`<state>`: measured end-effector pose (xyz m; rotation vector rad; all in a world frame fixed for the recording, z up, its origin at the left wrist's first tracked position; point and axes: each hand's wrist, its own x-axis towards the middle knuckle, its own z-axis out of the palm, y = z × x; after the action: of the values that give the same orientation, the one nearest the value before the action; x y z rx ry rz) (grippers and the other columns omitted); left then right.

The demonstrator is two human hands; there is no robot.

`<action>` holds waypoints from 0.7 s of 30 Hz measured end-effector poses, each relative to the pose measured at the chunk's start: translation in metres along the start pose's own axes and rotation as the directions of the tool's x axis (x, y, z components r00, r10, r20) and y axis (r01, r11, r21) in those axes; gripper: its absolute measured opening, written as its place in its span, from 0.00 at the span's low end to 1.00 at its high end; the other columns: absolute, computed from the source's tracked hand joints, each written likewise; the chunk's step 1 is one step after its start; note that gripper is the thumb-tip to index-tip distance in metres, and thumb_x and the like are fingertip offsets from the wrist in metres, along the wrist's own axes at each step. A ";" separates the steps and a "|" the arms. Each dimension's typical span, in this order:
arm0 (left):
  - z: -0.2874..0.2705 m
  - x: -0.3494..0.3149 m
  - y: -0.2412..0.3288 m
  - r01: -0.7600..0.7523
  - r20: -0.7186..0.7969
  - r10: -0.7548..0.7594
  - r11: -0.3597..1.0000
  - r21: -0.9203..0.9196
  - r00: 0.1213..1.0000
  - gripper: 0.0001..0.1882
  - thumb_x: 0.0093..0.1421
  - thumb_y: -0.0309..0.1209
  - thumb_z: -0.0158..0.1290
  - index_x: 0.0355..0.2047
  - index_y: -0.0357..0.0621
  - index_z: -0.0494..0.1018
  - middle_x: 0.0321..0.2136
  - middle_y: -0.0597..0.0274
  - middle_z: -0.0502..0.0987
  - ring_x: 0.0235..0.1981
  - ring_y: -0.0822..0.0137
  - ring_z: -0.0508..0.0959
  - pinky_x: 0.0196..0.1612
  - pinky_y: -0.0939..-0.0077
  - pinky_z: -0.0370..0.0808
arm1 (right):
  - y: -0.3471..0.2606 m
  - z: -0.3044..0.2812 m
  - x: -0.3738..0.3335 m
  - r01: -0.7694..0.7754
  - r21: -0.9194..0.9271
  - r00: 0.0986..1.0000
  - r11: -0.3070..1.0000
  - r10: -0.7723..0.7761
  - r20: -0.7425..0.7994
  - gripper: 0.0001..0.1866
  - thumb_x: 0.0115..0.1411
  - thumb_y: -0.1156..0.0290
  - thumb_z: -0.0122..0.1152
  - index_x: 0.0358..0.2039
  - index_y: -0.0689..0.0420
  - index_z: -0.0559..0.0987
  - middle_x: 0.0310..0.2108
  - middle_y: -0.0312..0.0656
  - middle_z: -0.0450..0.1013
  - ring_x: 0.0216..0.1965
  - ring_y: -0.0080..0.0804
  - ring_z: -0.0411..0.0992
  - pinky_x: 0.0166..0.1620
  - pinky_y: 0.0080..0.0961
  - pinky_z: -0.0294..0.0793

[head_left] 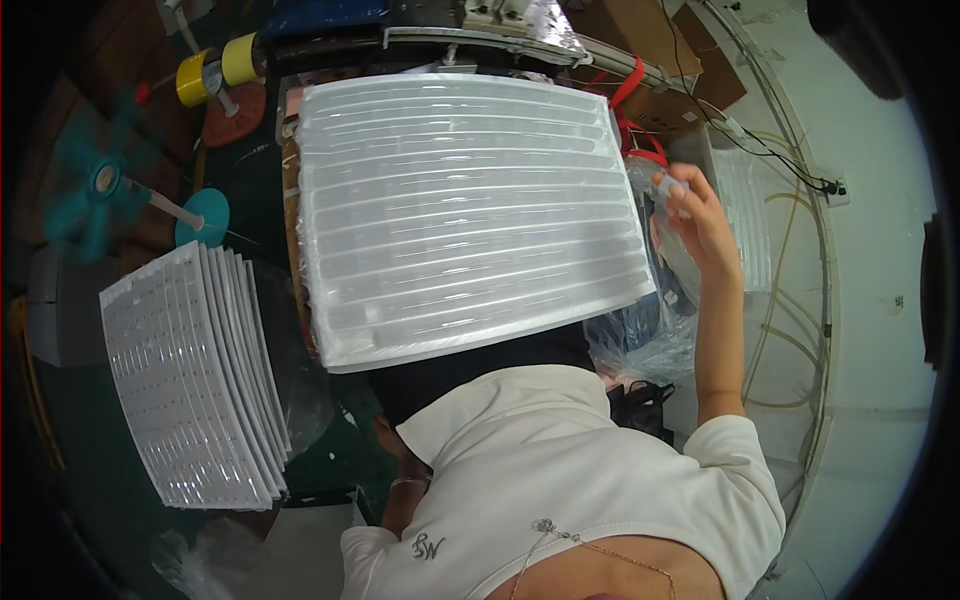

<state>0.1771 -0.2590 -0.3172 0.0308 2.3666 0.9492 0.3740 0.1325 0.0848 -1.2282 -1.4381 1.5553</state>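
In front of me lies a stack of large white rectangular panels [470, 215], the top one crossed by raised glossy strips under what looks like clear film. Just beyond its right edge, my right hand [700, 220] is raised, with thumb and fingers closed on a small pale translucent piece [672, 188] whose kind I cannot make out. Down at my left side, below the panels' near edge, my left hand [388, 437] is mostly hidden by my body and shirt; its fingers do not show clearly.
A leaning stack of similar panels [185, 385] stands on the left. Behind it is a teal fan [105, 180], its blades blurred, and yellow tape rolls [195, 80]. Clear plastic bags [650, 345], red straps [628, 85] and a cardboard box [640, 40] are on the right, beside a cabled wall [880, 300].
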 end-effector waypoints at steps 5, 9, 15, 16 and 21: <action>-0.012 0.021 -0.055 -0.060 0.058 0.102 0.865 -0.499 0.993 0.18 0.61 0.43 0.42 0.36 0.39 0.66 0.33 0.48 0.72 0.32 0.55 0.72 0.37 0.65 0.68 | 0.054 -0.055 -0.027 0.032 -0.308 0.999 0.951 -0.025 0.028 0.13 0.53 0.72 0.59 0.40 0.54 0.70 0.38 0.33 0.68 0.26 0.14 0.61 0.28 0.13 0.61; -0.014 0.032 -0.019 -0.237 -0.219 0.184 0.939 -0.250 0.958 0.18 0.57 0.29 0.49 0.47 0.33 0.64 0.43 0.50 0.69 0.46 0.57 0.70 0.50 0.66 0.66 | 0.092 -0.077 -0.044 0.081 -0.433 0.996 0.898 -0.088 0.005 0.13 0.53 0.71 0.61 0.39 0.55 0.72 0.35 0.31 0.67 0.25 0.15 0.61 0.28 0.13 0.60; -0.122 -0.007 0.200 -0.702 -0.599 0.572 0.712 0.023 0.560 0.16 0.56 0.25 0.50 0.45 0.37 0.68 0.42 0.54 0.71 0.45 0.59 0.69 0.50 0.66 0.62 | 0.112 -0.073 -0.036 -0.039 -0.062 0.999 0.997 0.037 -0.026 0.12 0.56 0.69 0.59 0.40 0.53 0.72 0.31 0.26 0.65 0.25 0.12 0.61 0.25 0.11 0.59; -0.133 -0.019 0.226 -0.699 -0.603 0.572 0.714 0.033 0.556 0.16 0.56 0.25 0.50 0.45 0.37 0.68 0.42 0.54 0.71 0.45 0.59 0.69 0.50 0.66 0.62 | 0.117 -0.071 -0.033 -0.031 0.070 0.997 0.997 0.036 -0.071 0.11 0.57 0.68 0.58 0.40 0.53 0.71 0.31 0.25 0.65 0.25 0.11 0.61 0.25 0.10 0.58; -0.117 -0.038 0.285 -0.603 -0.297 0.860 0.505 0.617 0.416 0.15 0.57 0.33 0.49 0.45 0.44 0.71 0.40 0.64 0.74 0.47 0.63 0.66 0.54 0.59 0.50 | 0.124 -0.074 -0.027 -0.049 0.362 0.999 0.931 0.051 0.004 0.13 0.56 0.70 0.58 0.43 0.52 0.70 0.39 0.31 0.69 0.30 0.14 0.66 0.29 0.10 0.64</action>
<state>0.0939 -0.1282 -0.0484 1.3069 3.1664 0.8436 0.4668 0.1135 -0.0273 -1.0508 -1.0585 1.7556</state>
